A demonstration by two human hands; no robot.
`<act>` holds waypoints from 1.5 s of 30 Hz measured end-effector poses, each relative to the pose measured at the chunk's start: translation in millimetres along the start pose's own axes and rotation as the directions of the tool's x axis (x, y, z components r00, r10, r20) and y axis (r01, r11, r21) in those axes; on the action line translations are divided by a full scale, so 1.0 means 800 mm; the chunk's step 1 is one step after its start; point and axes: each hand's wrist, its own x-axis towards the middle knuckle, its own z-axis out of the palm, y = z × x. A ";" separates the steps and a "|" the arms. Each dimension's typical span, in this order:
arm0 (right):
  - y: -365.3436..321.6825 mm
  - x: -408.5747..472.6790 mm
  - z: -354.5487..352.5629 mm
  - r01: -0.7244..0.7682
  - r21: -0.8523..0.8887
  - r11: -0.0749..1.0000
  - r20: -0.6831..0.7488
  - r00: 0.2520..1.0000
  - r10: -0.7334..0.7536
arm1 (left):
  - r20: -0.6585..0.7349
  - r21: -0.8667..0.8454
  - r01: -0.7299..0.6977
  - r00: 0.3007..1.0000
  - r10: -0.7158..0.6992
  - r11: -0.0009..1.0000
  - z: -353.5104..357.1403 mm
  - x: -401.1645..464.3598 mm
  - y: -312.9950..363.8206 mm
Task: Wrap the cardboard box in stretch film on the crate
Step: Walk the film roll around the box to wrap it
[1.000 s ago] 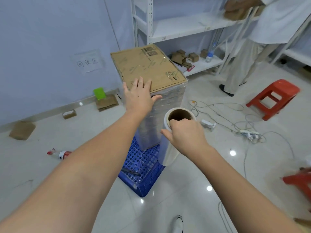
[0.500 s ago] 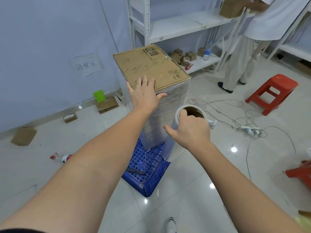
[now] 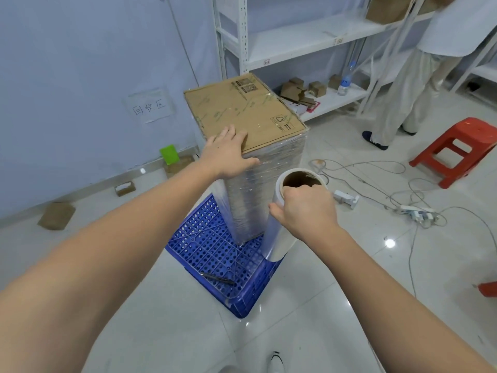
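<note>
Box (image 3: 242, 114) upright on blue crate (image 3: 215, 254), sides already covered in film. Left hand (image 3: 227, 154) flat, fingers straight, pressing box's near top corner. Right hand (image 3: 304, 208) grips roll (image 3: 279, 224) at its top rim, just beside box. Pen (image 3: 216, 278) lies on crate.

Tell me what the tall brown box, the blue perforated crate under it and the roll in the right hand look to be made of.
Tall brown box: matte corrugated cardboard, judging by its printed shipping marks; its sides gleam with clear film.
Blue perforated crate: likely moulded hard plastic, given the uniform holes and slight sheen.
Roll gripped by the right hand: glossy translucent stretch film on a brown, seemingly cardboard core.
</note>
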 end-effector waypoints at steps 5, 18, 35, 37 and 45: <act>-0.006 0.005 -0.005 0.031 -0.014 0.999 0.049 0.998 -0.030 | -0.100 0.181 -0.190 0.972 0.210 0.965 -0.007 0.008 -0.036; -0.044 0.021 -0.002 -0.255 -0.071 0.964 0.014 0.967 0.256 | -0.124 0.155 -0.378 0.909 0.397 0.913 0.027 0.030 -0.051; -0.060 -0.073 0.020 -0.035 0.052 0.998 -0.371 0.927 0.052 | -0.124 0.106 -0.334 0.930 0.345 0.937 0.022 0.037 -0.029; -0.062 -0.081 0.019 0.094 0.030 0.995 -0.380 0.922 -0.075 | -0.129 0.094 -0.327 0.933 0.337 0.940 0.022 0.036 -0.026; -0.097 -0.069 0.014 0.341 0.055 0.939 -0.253 0.914 -0.317 | -0.141 0.085 -0.312 0.936 0.322 0.946 0.023 0.031 -0.029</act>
